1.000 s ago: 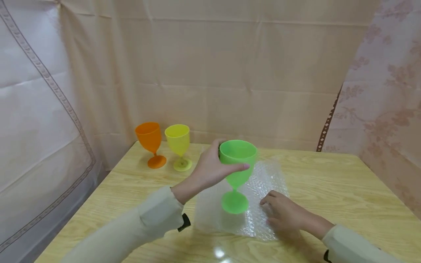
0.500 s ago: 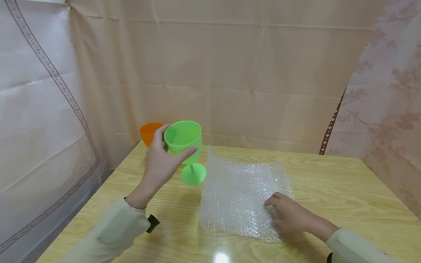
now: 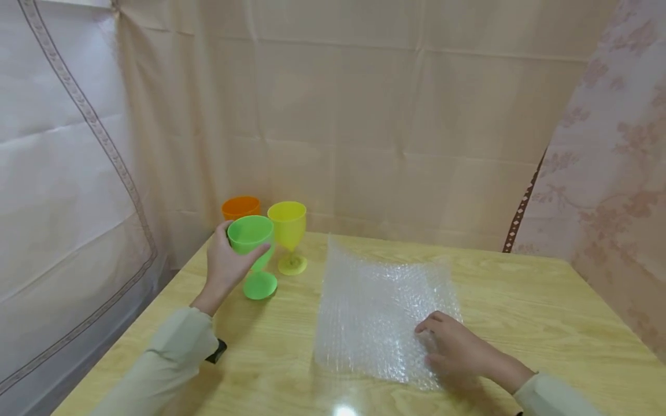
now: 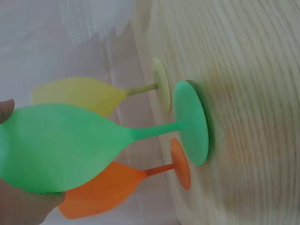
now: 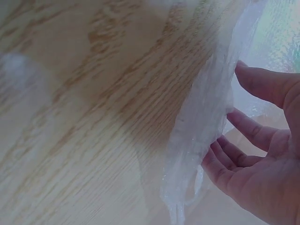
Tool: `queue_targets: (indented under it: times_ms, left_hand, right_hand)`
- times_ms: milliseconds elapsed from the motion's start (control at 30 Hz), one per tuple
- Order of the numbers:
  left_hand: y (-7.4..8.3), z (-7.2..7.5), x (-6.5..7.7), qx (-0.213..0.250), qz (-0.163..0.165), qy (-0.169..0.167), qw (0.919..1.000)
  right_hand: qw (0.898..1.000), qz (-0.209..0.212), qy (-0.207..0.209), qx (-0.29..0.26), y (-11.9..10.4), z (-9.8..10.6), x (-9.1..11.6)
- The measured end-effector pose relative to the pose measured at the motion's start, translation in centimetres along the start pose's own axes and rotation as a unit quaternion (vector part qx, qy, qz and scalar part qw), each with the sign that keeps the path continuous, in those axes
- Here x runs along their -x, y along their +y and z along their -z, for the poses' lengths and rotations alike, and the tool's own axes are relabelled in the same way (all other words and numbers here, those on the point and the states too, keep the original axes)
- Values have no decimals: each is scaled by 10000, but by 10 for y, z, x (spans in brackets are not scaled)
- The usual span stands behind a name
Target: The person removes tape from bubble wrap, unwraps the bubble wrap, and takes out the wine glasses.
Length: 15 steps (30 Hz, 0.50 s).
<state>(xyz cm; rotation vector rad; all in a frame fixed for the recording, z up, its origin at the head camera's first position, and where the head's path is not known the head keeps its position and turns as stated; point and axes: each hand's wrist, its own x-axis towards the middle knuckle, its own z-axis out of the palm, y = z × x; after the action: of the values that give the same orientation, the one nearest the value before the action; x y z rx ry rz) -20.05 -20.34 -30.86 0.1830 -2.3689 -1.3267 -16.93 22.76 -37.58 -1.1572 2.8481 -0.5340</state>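
My left hand (image 3: 226, 266) grips a green plastic goblet (image 3: 251, 231) by its bowl, thumb on the near side. In the left wrist view the goblet's round foot (image 4: 191, 124) is close over the table. Behind it stand an orange goblet (image 3: 241, 205), partly hidden by the green one, and a yellow goblet (image 3: 288, 228) just to its right. A sheet of bubble wrap (image 3: 364, 312) lies in mid-table. My right hand (image 3: 458, 344) rests at the sheet's right side; in the right wrist view its loosely bent fingertips touch the wrap (image 5: 206, 108), thumb apart from them.
The light wood table (image 3: 520, 323) ends at a beige cloth curtain (image 3: 364, 115) at the back. Floral cloth (image 3: 619, 173) hangs on the right, and a pale cloth with a patterned band (image 3: 57, 173) on the left.
My left hand has carried the green goblet from above the bubble wrap leftward to the other two goblets and lowered it. My right hand has stayed at the sheet.
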Motion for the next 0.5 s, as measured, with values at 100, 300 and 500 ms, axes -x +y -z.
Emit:
queue_targets:
  times_ms: [100,300,500]
  left_hand:
    - [-11,-1,-5,-140,-1,-28,9999]
    - [-21,0,-14,-292,41,-15,9996]
    - [-22,4,-7,-371,-74,-51,9993]
  right_hand:
    - [9999,-7,102,50,-1,-1,-1]
    - [9994,-217,279,-17,-7,5,-1]
    - [9906,-450,1294,-20,-13,14,11]
